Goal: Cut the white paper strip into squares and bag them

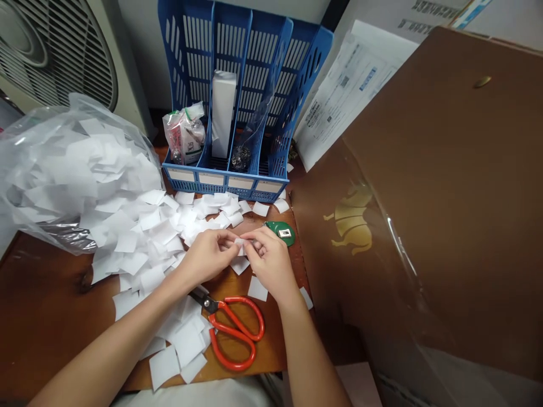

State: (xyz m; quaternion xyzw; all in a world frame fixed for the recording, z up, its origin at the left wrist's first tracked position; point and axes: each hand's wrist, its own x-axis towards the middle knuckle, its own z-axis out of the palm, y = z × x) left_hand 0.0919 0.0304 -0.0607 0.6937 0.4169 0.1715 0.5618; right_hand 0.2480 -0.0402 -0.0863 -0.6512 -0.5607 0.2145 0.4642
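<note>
My left hand (208, 255) and my right hand (268, 261) meet over the wooden desk (46, 316), and both pinch one small white square piece (240, 244) between their fingertips. A green round circuit board (282, 232) lies just beyond my right hand. Red-handled scissors (233, 328) lie on the desk under my forearms, blades pointing left. Several white square pieces (148, 237) are heaped to the left of my hands.
A clear plastic bag (63, 169) full of white pieces sits at the left. A blue file rack (237, 96) stands behind, holding a white box and small packets. A large brown box (445, 186) fills the right. A fan (55, 51) stands at the back left.
</note>
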